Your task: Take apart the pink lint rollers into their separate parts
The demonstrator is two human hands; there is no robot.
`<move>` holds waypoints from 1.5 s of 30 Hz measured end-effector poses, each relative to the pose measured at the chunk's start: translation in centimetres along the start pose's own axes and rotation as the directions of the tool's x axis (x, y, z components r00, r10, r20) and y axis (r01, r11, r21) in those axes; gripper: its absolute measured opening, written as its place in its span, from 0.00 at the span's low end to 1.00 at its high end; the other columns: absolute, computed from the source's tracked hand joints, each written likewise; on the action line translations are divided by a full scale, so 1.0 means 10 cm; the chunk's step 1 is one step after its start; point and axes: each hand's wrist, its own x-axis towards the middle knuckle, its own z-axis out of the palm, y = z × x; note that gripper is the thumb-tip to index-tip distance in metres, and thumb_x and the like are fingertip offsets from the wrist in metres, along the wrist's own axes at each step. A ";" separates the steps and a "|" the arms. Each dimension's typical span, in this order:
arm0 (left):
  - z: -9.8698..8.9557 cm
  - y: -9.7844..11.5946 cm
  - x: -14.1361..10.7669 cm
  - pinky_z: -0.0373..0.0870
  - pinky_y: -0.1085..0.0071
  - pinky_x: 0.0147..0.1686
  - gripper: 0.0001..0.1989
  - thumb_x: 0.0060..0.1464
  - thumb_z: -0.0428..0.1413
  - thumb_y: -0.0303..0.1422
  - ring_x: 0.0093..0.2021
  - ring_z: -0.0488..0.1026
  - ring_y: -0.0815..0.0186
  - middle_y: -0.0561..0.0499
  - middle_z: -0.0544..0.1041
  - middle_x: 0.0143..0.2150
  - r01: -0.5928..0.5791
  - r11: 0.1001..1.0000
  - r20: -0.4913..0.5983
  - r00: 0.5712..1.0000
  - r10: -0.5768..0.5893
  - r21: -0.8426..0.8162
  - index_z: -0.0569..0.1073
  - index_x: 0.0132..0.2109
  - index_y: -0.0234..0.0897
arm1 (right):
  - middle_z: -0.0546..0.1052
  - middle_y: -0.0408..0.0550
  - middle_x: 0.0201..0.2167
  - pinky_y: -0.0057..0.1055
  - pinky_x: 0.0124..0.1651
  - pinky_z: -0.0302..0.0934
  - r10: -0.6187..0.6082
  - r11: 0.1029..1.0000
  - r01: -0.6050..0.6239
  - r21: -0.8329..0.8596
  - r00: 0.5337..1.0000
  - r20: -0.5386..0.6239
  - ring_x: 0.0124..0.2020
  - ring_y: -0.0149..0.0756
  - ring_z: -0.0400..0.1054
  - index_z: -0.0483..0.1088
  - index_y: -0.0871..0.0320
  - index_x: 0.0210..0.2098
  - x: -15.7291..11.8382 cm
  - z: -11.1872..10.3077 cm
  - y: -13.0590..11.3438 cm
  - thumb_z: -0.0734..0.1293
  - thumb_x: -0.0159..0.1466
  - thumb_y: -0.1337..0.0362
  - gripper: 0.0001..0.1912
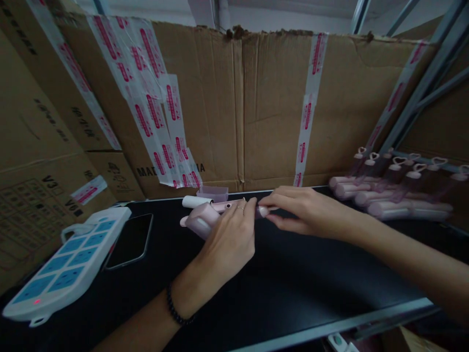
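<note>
My left hand (232, 227) is wrapped over a pale pink plastic device (204, 219) with a rounded, bulging end on the left and a small dark round spot on its body. The palm and fingers cover much of it. At its right end, my right hand (298, 210) pinches a small whitish-pink cap (263, 211) between thumb and fingers. Whether the cap is joined to the device is hidden by my left fingers. Just behind the device lie a white cylinder (197, 201) and a translucent lilac plastic piece (214, 193).
Several pink cylinders with clear tubes and heart-shaped loops (394, 208) lie at the back right of the black table (293, 288). A white power strip (69, 264) and a dark phone (132, 242) sit at left. Taped cardboard (271, 107) walls off the back.
</note>
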 end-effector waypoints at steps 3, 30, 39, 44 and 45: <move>0.10 -0.02 -0.09 0.70 0.48 0.60 0.19 0.64 0.46 0.23 0.61 0.73 0.45 0.30 0.74 0.60 -0.079 0.989 0.105 0.992 0.066 0.127 0.67 0.61 0.28 | 0.79 0.52 0.45 0.38 0.49 0.69 0.078 0.992 -0.073 0.101 0.996 -0.046 0.46 0.41 0.75 0.72 0.55 0.55 -0.19 0.30 0.02 0.66 0.71 0.63 0.14; -0.02 -0.49 0.11 0.77 0.59 0.52 0.15 0.56 0.67 0.40 0.44 0.81 0.62 0.52 0.78 0.35 0.005 -0.056 0.047 0.621 -0.782 -0.998 0.69 0.39 0.38 | 0.78 0.50 0.53 0.32 0.46 0.73 0.717 -0.050 -0.119 0.992 0.687 0.118 0.51 0.40 0.75 0.68 0.53 0.53 0.00 1.21 -0.35 0.76 0.60 0.57 0.25; -0.31 -0.53 -0.02 0.45 0.37 0.73 0.29 0.51 0.58 0.22 0.73 0.58 0.44 0.40 0.69 0.68 -0.085 0.986 -0.216 0.969 0.116 0.146 0.68 0.61 0.40 | 0.80 0.51 0.48 0.29 0.37 0.71 0.756 -0.092 -0.217 0.972 0.620 0.210 0.43 0.39 0.77 0.73 0.58 0.51 -0.19 1.14 -0.14 0.71 0.62 0.56 0.20; -0.09 -0.46 -0.08 0.73 0.47 0.57 0.14 0.62 0.55 0.28 0.54 0.78 0.47 0.36 0.79 0.54 -0.186 0.964 0.221 0.965 0.143 0.190 0.73 0.54 0.35 | 0.81 0.51 0.46 0.31 0.38 0.73 0.750 -0.074 -0.254 0.964 0.623 0.222 0.41 0.40 0.77 0.74 0.58 0.49 -0.20 1.11 -0.17 0.71 0.61 0.56 0.20; -0.07 -0.50 -0.09 0.74 0.50 0.55 0.12 0.63 0.53 0.28 0.52 0.79 0.49 0.37 0.80 0.52 -0.184 0.966 0.243 0.960 0.137 0.181 0.73 0.52 0.35 | 0.81 0.51 0.44 0.31 0.37 0.73 0.758 -0.065 -0.266 0.962 0.614 0.221 0.40 0.40 0.77 0.75 0.58 0.48 -0.22 1.10 -0.17 0.71 0.60 0.56 0.18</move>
